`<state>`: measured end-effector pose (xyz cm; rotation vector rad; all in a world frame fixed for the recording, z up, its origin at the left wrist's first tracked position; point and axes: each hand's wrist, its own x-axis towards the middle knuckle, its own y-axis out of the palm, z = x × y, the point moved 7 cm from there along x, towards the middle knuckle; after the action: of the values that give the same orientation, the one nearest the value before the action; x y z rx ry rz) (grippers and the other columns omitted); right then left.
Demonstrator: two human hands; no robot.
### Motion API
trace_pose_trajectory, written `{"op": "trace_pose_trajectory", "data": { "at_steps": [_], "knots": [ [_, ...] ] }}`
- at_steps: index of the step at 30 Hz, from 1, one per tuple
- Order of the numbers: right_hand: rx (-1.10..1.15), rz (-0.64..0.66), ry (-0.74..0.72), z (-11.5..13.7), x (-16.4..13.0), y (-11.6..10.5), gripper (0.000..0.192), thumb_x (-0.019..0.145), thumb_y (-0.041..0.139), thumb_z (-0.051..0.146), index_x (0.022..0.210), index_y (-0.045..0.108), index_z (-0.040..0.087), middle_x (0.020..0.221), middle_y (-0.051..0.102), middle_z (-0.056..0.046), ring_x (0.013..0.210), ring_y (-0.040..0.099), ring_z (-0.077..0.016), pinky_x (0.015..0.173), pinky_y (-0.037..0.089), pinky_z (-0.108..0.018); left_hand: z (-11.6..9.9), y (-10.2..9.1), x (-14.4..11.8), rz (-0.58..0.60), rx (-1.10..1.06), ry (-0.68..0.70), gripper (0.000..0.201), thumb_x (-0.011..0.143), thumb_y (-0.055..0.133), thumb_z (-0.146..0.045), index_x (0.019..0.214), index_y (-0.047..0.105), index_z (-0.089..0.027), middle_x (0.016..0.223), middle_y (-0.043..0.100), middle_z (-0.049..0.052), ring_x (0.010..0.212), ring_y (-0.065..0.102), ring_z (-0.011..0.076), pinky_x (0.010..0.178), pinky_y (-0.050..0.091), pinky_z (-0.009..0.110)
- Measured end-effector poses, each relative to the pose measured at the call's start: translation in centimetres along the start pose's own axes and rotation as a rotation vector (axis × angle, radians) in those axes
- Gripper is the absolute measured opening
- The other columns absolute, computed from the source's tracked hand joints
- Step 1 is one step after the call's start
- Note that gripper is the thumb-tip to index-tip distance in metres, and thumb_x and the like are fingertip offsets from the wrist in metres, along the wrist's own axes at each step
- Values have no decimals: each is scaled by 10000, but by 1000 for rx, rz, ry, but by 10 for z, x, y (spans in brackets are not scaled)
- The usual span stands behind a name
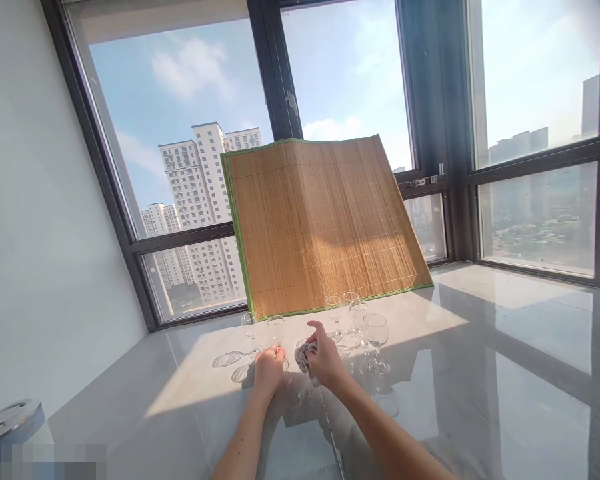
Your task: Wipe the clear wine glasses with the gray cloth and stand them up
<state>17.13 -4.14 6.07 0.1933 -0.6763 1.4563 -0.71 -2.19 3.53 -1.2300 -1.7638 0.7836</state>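
Note:
My left hand [270, 368] is closed low at the stem of a small clear stemmed glass [276, 325], its fingers partly hidden from me. Bunched in my right hand [326, 360] is a grey patterned cloth [303, 357], with the index finger raised off it. Whether the cloth sits inside a glass I cannot tell. Another stemmed glass [249, 327] stands upright just behind my left hand. To the right of my right hand several more stand in a group, the nearest a rounder stemmed glass [376, 330].
A folded bamboo mat [325, 220] with green edging leans against the window behind the glasses. The glossy grey stone ledge [190, 433] carries bright sun patches and reflections. At the lower left stands a canister with a round lid [15, 415]. Dark window frames [450, 120] surround the ledge.

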Motion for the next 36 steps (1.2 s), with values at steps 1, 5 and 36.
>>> {"op": "trace_pose_trajectory", "data": {
  "at_steps": [1,5,36],
  "knots": [
    [49,3,-23,6,0,0,571,684,434,51,1229,414,222,816,567,13,736,580,-149,694,446,-258,-6,-1,-1,-14,15,57,314,942,363,-284,854,659,-230,918,717,30,966,629,189,1029,353,312],
    [138,0,-168,32,-3,-4,515,723,431,68,1211,431,233,823,582,15,722,580,-142,674,445,-237,-34,-8,-13,-98,178,299,297,875,379,-126,862,653,-240,893,672,56,966,584,229,1104,266,389],
    [91,-248,42,5,10,-42,341,731,499,225,1069,457,209,754,564,19,673,577,-165,659,444,-278,-6,-4,-8,-251,-216,272,201,872,485,-224,800,671,-198,807,672,54,865,564,207,742,415,284]
  ]
}}
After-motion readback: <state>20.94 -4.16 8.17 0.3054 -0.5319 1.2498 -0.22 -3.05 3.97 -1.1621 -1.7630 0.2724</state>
